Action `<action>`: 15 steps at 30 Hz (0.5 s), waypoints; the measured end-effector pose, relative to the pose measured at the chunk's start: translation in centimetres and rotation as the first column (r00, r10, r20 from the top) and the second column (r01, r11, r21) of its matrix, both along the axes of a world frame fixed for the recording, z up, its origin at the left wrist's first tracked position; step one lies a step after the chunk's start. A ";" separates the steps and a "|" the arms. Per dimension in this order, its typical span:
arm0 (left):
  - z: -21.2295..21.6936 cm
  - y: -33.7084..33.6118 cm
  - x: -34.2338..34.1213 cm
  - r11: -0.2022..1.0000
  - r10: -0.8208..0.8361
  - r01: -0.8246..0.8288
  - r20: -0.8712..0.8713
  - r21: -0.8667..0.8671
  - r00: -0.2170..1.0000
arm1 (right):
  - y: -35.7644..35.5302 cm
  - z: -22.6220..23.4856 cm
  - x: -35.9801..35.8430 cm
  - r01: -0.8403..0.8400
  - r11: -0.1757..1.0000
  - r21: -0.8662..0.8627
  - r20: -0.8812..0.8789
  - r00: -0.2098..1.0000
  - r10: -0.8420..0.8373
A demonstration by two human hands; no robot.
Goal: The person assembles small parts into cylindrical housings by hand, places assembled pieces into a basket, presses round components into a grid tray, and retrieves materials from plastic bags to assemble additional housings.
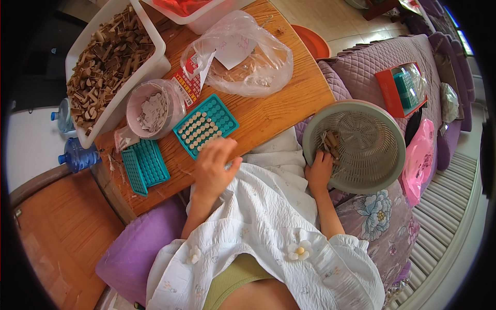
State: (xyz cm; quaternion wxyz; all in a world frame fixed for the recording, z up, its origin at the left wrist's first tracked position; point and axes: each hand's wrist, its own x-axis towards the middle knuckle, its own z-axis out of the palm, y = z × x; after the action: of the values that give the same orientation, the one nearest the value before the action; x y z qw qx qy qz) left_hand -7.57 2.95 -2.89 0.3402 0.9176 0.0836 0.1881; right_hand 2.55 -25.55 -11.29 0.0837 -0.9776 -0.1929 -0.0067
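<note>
My left hand (214,166) is just off the near edge of a teal tray (226,118), its fingers bent and the thumb apart, with nothing visible in it. Rows of small, round, off-white pieces (200,130) fill the tray's left part; empty round cavities show on its right. Over to the right, my right hand (321,168) reaches into a grey-green plastic basket (397,147). Its fingertips touch a small heap of brown pieces (331,140), which look like cardboard or wood. Whether the fingers grip any of them cannot be seen.
On the wooden table (263,124) stand a white bin (161,49) heaped with brown pieces, a tub (138,106) of pale flakes, a clear plastic bag (279,64) and more teal trays (147,166). A red box (386,93) lies on the sofa beside a pink bag (419,160).
</note>
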 end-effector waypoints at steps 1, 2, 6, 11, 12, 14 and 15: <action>0.9 1.2 0.2 0.998 0.043 -0.040 -0.056 0.056 0.997 | 0.1 0.1 0.0 -0.004 1.000 0.006 0.002 1.000 0.004; 1.5 2.2 0.5 0.991 0.085 -0.073 -0.108 0.114 0.990 | 0.1 0.0 -0.1 0.001 1.000 0.008 -0.005 1.000 -0.001; 2.9 4.4 2.7 0.967 0.091 -0.011 -0.305 0.254 0.948 | 0.3 -0.1 0.1 0.024 1.000 0.004 0.000 1.000 -0.024; 2.1 6.1 5.0 0.937 0.035 0.143 -0.491 0.320 0.870 | -0.1 0.5 0.6 0.029 0.999 0.033 -0.046 0.999 -0.027; 1.9 6.4 5.2 0.949 0.005 0.158 -0.517 0.272 0.856 | 0.1 0.7 0.7 0.042 0.998 0.041 -0.060 0.997 -0.039; 1.6 6.9 5.5 0.936 -0.018 0.194 -0.510 0.294 0.860 | 0.0 0.8 1.1 0.034 0.997 0.067 -0.061 0.998 -0.030; 1.8 6.9 5.7 0.961 -0.049 0.183 -0.521 0.208 0.852 | -0.2 0.5 1.1 0.047 0.996 0.071 -0.070 0.997 -0.042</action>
State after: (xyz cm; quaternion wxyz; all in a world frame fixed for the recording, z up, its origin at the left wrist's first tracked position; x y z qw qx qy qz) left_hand -1.87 9.81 -1.08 0.1983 0.9732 0.0904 -0.0740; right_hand 3.65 -25.73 -10.76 0.1257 -0.9776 -0.1676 0.0181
